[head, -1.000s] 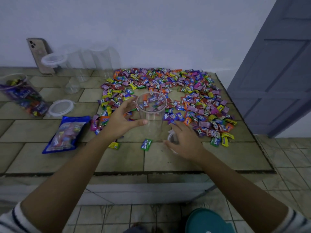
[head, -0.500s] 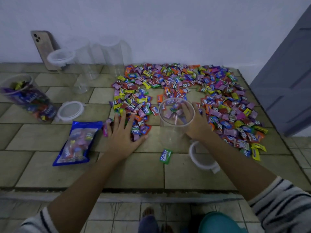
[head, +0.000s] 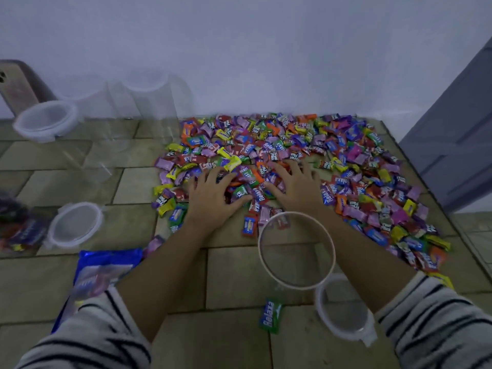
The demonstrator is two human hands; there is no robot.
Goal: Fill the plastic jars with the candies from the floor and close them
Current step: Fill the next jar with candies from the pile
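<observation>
Left hand (head: 213, 198) and right hand (head: 298, 187) lie splayed on the heap of colourful wrapped candies (head: 359, 166), gripping nothing and probably raking a load together (left fingertips are buried in wrappers). The clear round plastic jar (head: 295, 262) stands open just behind the wrists, between the forearms, handy for dropping. The white round plastic lid (head: 343, 315) is partly hidden under the right forearm.

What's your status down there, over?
Left hand and right hand open, spread on the candies. Jar upright, uncapped, by right wrist; lid beside it. Nothing blocking the jar.
</observation>
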